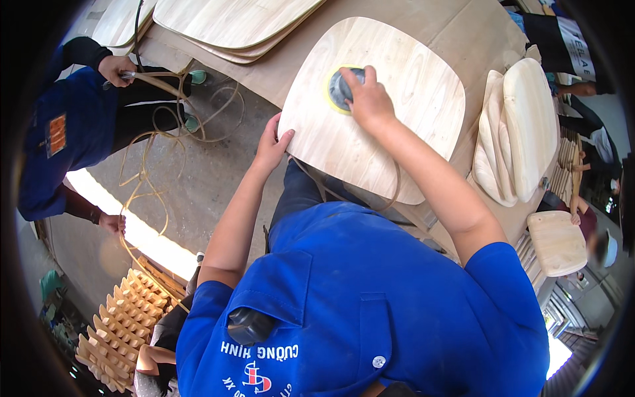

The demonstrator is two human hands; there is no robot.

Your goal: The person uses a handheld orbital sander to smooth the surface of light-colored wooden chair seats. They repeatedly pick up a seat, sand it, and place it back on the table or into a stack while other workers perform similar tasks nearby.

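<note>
Pressing down with a closed grip, the right hand (370, 99) clamps a round sander (340, 89) onto the pale wooden seat panel (410, 92). The left hand (271, 149), fingers spread, steadies the panel's edge at eight o'clock. The panel overhangs the brown tabletop (463, 33); stacked panels (519, 126) lie at three o'clock.

No packages, signs or screens are seen. Two labels are noted, both placed relative to the rounded wooden panel (374, 109): an orange rectangular patch (57, 133) (on a blue shirt) far to its left, and a white band label (574, 47) on dark clothing to its upper right.
</note>
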